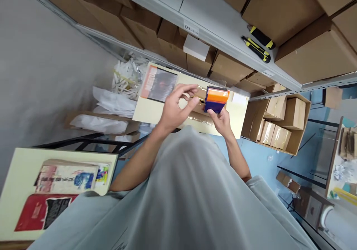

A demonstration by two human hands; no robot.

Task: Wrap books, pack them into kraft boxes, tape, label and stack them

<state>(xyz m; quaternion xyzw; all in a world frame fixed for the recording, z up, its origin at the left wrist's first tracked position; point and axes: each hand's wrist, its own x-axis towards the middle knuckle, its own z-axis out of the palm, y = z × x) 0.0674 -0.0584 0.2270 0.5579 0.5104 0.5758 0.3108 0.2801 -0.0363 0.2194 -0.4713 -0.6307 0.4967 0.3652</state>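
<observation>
Where the pale yellow board (240, 112) nears its right edge, we note the tape dispenser (216, 98): a stubby block, orange on top, deep purple below. The right hand (222, 122) grips it from underneath, fingers closed on the purple body. Its mouth faces the left hand (175, 108), and a glossy strip of clear tape (196, 107) runs between them, its long axis lying along the board's length. The left hand's fingers are narrowed to a pinch at the strip's free end. A dark-covered case (158, 83) lies at the board's left corner. Beyond the right edge stands an open carton (302, 131), holding film-wrapped packets (272, 133) and a small brown box (295, 112). Shut cartons fill the shelf (223, 23), with two yellow-black knives (258, 44) beside them.
</observation>
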